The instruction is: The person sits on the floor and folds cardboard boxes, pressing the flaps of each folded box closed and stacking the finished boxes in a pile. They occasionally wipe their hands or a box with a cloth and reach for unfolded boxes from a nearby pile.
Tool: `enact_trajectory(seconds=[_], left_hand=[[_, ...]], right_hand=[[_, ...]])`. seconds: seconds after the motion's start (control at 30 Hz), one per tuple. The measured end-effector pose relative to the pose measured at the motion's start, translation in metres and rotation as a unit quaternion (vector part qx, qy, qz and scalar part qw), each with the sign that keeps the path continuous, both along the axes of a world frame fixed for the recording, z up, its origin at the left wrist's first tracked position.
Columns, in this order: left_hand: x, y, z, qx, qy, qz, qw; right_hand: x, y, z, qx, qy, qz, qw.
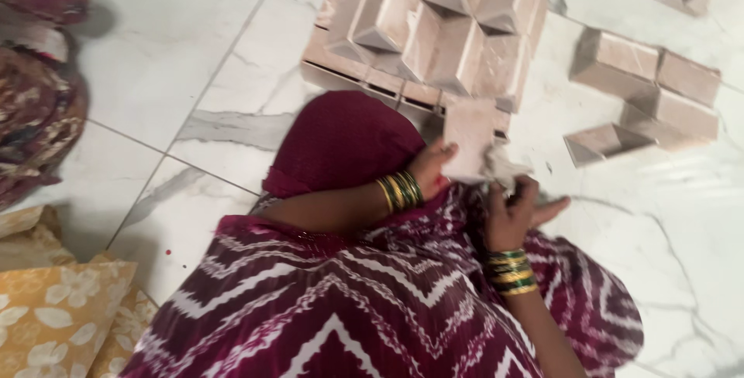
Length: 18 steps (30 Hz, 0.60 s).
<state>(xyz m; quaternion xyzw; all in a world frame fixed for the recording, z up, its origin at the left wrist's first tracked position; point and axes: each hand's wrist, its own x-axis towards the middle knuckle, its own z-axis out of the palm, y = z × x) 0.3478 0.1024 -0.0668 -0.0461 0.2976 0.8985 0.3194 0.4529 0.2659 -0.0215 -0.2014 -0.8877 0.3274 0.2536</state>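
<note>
The left hand was clamped on a pale pinkish square piece — thumb on its left edge, the piece held up over the lap, just past centre toward one o'clock. The right hand sat just beside it at four o'clock from the piece, fingers curled around a small greyish wad pressed against the piece's lower right corner; what that wad was, blur made it hard to tell. Green and gold bangles ringed the left wrist, and a matching stack ringed the right.

Up at twelve o'clock, a large slab of raised, angular pink blocks lay on the white marble floor — the held piece overlapped its near edge in view. Out at two o'clock, a smaller cluster of loose blocks lay well apart from the hands. Down at eight o'clock sat yellow floral cushions, and a maroon zigzag-patterned garment covered the lap.
</note>
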Motion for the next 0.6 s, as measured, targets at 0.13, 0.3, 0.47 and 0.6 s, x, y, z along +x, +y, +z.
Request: enact_trajectory(seconds=[0.13, 0.3, 0.47, 0.6], left_hand=[[-0.001, -0.008, -0.002, -0.036, 0.072, -0.044, 0.996], [0.039, -0.005, 0.005, -0.21, 0.411, -0.203, 0.864], [0.043, -0.007, 0.015, -0.25, 0.412, -0.248, 0.84], [0.019, -0.014, 0.015, -0.178, 0.303, -0.23, 0.907]], right_hand=[[0.012, -0.027, 0.036, 0.197, 0.134, 0.147, 0.96], [0.004, -0.006, 0.076, 0.275, 0.072, 0.162, 0.945], [0.001, 0.045, 0.074, 0.132, 0.149, 0.13, 0.971], [-0.007, 0.066, 0.048, -0.268, 0.113, 0.112, 0.95]])
